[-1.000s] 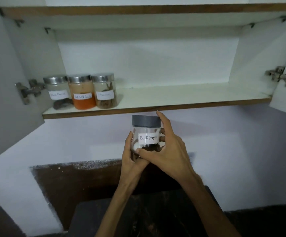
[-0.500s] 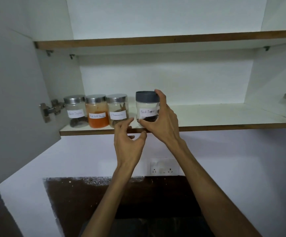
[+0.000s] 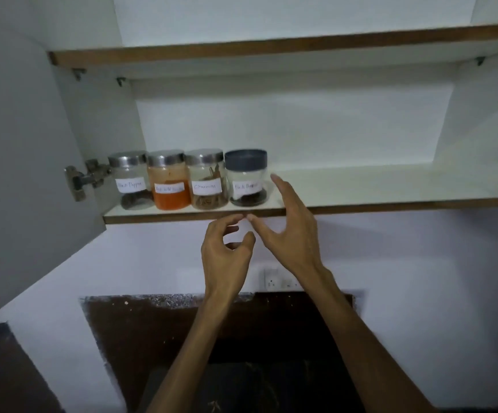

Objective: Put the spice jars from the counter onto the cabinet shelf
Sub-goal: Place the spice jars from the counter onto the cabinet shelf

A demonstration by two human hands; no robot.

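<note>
Both grips hold nothing: right hand [image 3: 289, 234] spread beside the grey-lidded jar [image 3: 246, 177], left hand [image 3: 227, 257] loosely curled below it. The cylindrical glass jar stands on the white shelf [image 3: 376, 189], rightmost of four.

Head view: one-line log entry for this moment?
dark-lid jar: on shelf, fourth in row | left hand: empty | right hand: open, off jar

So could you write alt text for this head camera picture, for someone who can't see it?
Four labelled spice jars stand in a row at the left end of a white cabinet shelf, the rightmost a dark-lidded jar. Just below, a person's left hand and right hand hover empty, fingers loosely spread.
</note>
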